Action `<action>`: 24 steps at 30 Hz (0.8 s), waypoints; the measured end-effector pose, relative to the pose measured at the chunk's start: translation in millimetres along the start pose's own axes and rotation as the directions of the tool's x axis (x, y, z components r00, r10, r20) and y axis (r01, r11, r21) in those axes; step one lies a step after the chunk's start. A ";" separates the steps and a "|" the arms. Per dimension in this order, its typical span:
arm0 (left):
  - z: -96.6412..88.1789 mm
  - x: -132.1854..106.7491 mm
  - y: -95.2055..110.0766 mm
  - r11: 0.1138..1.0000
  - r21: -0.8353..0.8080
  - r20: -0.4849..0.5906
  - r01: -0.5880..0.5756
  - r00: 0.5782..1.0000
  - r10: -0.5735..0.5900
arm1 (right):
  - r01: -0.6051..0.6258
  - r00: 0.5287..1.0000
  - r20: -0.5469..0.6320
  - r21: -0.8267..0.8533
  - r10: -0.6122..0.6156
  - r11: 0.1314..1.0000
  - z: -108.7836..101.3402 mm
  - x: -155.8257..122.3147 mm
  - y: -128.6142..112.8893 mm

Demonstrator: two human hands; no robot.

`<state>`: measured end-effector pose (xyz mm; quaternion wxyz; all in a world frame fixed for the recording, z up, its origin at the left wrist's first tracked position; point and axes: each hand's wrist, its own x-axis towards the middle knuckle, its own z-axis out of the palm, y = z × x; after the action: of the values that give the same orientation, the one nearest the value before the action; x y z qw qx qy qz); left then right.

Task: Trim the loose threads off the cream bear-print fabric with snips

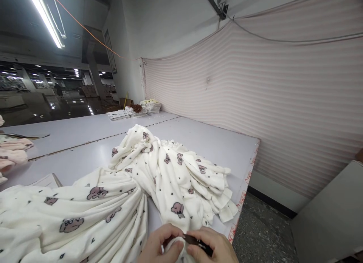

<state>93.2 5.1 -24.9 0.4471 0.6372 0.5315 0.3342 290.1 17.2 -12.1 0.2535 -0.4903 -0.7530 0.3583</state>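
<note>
At the bottom middle of the head view, my left hand (163, 243) pinches a folded edge of the white fleece garment (170, 172), which is printed with brown cartoon animals and small dark marks. My right hand (214, 245) is closed around small dark thread snips (195, 241). Their tip points left, toward the pinched fabric, and meets it between my two hands. The gathered garment spreads away from my hands across the table. More white fabric (85, 214) of the same print lies heaped at the left. My fingers partly hide the snips.
The pale table (215, 132) has its right edge beside the garment, with dark floor (266, 225) below. Stacks of folded white pieces (150, 107) stand at the back. Pink fabric (14, 153) lies at far left. A striped cloth (255, 85) covers the wall.
</note>
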 end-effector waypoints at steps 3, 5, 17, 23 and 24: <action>1.0 -0.1 7.2 1.000 0.004 0.016 0.011 1.000 -0.011 | 0.007 1.000 0.016 -0.009 -0.007 1.000 -3.9 -0.1 -4.7; 4.3 -0.3 10.7 1.000 -0.002 0.028 0.016 0.999 -0.016 | -0.003 1.000 0.029 -0.013 0.004 1.000 -5.4 -0.7 -8.2; -60.4 3.3 21.2 0.867 -0.462 -0.367 -0.189 0.930 0.007 | -0.208 0.822 -0.425 0.396 0.379 0.895 16.8 16.8 97.0; 8.3 48.1 -0.3 0.889 0.453 0.061 -0.070 0.997 0.048 | -0.083 0.901 -0.321 0.531 0.291 0.843 39.9 36.6 103.3; 16.3 54.4 -4.2 0.881 0.469 0.065 -0.058 0.997 0.031 | -0.074 0.906 -0.313 0.545 0.285 0.835 41.5 33.4 102.7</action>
<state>117.8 54.9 -37.6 0.2859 0.7475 0.5695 0.1875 303.8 62.8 -117.5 0.4828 -0.5330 -0.5129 0.4687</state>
